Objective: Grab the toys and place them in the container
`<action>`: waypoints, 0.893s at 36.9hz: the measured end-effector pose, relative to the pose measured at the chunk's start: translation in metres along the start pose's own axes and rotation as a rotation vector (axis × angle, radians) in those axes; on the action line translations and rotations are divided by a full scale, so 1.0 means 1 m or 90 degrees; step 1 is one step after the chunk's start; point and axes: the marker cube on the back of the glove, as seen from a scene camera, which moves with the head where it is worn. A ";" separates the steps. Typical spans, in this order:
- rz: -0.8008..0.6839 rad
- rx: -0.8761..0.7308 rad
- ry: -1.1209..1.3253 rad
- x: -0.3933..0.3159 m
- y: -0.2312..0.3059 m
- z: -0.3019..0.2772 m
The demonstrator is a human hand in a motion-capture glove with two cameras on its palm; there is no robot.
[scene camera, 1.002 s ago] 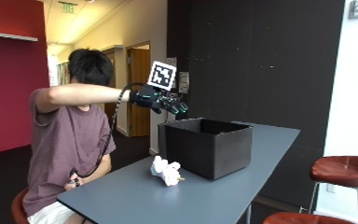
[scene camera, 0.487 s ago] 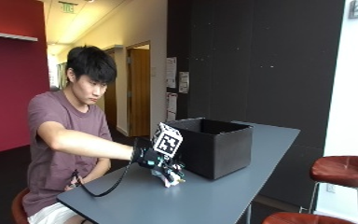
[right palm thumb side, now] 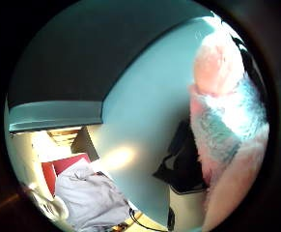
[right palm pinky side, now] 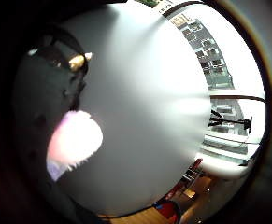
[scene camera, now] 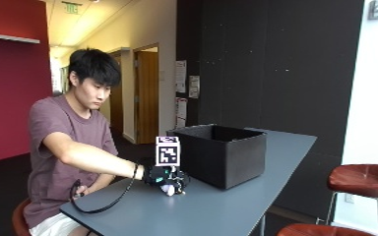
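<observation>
A small white and pink plush toy [scene camera: 172, 190] lies on the grey table [scene camera: 241, 206], just in front of the near left corner of the black container [scene camera: 223, 153]. My gloved right hand [scene camera: 160, 175] sits on top of it with the fingers curled round it. In the little finger side palm view the fluffy toy [right palm pinky side: 75, 141] shows close to the palm over the table [right palm pinky side: 149, 116]. The thumb side palm view has the toy [right palm thumb side: 227, 121] against the palm, with the container's dark wall [right palm thumb side: 82, 58] beyond. The container is open at the top; its inside is hidden.
Two brown stools [scene camera: 366, 177] [scene camera: 305, 230] stand off the table's right side. The table's near edge [scene camera: 110, 227] runs close below my hand. Bare tabletop lies between the toy and the right edge.
A second ago my hand was raised above the container. It has since come down to the left and now rests on the plush toy on the table.
</observation>
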 end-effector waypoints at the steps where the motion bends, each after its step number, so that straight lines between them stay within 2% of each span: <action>1: 0.009 0.004 0.005 0.000 0.000 -0.001; 4: 0.034 -0.024 0.023 0.001 0.004 -0.004; 10: 0.086 -0.205 -0.032 0.003 0.032 -0.025; 13: 0.102 -0.234 -0.035 -0.002 0.047 -0.048; 17: 0.130 -0.184 -0.020 -0.012 0.059 -0.107; 23: 0.120 -0.088 -0.005 -0.035 0.060 -0.213; 28: 0.070 -0.014 0.033 -0.059 0.047 -0.281; 33: 0.167 0.054 0.024 -0.085 0.010 -0.325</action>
